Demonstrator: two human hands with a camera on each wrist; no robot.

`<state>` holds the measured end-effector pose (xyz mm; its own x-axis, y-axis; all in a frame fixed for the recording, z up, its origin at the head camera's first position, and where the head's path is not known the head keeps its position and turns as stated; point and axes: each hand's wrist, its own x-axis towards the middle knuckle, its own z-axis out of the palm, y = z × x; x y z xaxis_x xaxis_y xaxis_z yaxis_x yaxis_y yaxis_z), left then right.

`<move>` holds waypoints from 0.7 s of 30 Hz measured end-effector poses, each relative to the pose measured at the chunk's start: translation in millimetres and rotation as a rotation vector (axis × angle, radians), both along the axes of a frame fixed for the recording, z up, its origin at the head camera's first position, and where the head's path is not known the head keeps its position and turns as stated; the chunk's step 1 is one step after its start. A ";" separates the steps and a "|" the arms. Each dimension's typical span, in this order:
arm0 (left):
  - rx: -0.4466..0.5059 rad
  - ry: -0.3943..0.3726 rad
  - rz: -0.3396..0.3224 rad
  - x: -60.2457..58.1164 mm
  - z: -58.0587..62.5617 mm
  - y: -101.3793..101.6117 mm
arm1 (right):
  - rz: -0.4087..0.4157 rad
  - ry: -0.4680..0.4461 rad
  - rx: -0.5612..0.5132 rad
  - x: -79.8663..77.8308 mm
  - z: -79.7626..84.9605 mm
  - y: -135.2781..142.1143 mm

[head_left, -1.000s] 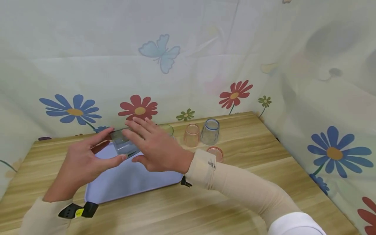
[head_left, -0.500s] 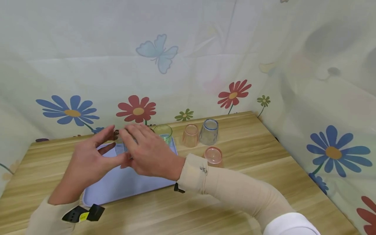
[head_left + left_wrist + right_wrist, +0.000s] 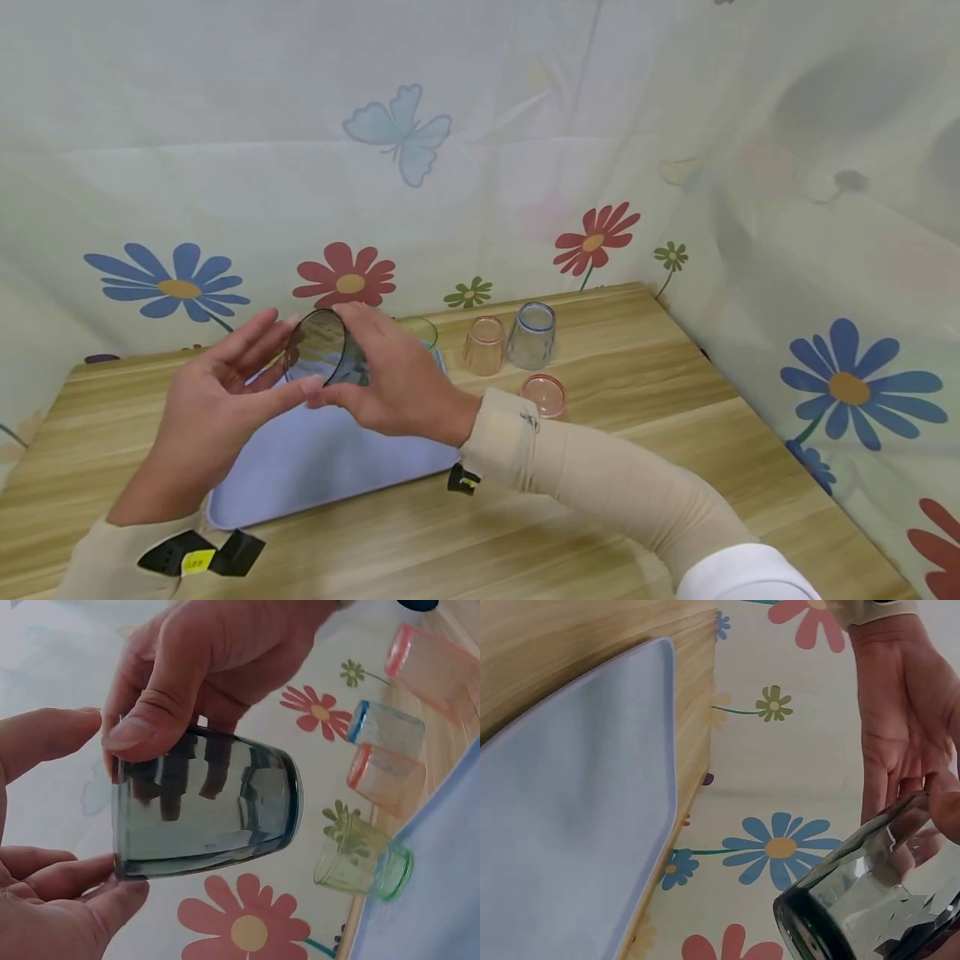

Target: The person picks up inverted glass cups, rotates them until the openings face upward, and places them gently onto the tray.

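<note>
A smoky grey drinking glass [image 3: 318,343] is held up over the pale blue tray [image 3: 337,467], tilted with its mouth toward the head camera. My right hand [image 3: 405,379] grips its side, the thumb [image 3: 139,735] by the rim and the fingers behind, seen through the glass. From the left, my left hand [image 3: 213,404] reaches to the mouth. Its lower fingertips [image 3: 124,889] touch the rim, while the thumb stands slightly apart from it in the left wrist view. A green glass [image 3: 360,859] stands upright on the tray, partly hidden by my right hand in the head view.
To the tray's right on the wooden table [image 3: 615,500] stand a pink glass [image 3: 484,348] and a blue-rimmed glass [image 3: 532,337], both upside down. Another pink glass [image 3: 544,397] is nearer, partly behind my right sleeve. A flowered sheet [image 3: 480,167] hangs behind the table.
The grey glass has turned so its mouth faces the head camera. My right hand has gone from lying flat against it to gripping it, and my left thumb has come off it.
</note>
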<state>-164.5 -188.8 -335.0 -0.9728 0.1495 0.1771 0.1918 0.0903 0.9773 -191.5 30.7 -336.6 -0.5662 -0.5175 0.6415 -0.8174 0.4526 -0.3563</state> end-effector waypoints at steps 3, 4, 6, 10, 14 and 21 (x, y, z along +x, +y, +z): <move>0.185 -0.004 -0.072 -1.1 -3.3 -1.4 | 0.017 -0.062 -0.104 -1.9 1.4 1.0; 0.238 -0.002 -0.095 -1.4 -3.9 -1.4 | 0.024 -0.086 -0.136 -2.7 2.2 1.4; 0.306 0.007 -0.131 -2.2 -4.1 -1.5 | 0.045 -0.152 -0.198 -3.4 4.0 2.3; 0.297 0.017 -0.158 -4.5 -2.1 -0.8 | 0.112 -0.304 -0.297 -4.3 7.3 5.2; 0.145 0.013 -0.172 -8.6 1.1 -2.0 | 0.141 -0.402 -0.344 -3.1 8.4 6.4; -0.113 -0.069 -0.167 -16.6 7.7 -10.4 | 0.198 -0.474 -0.360 -3.7 7.4 8.5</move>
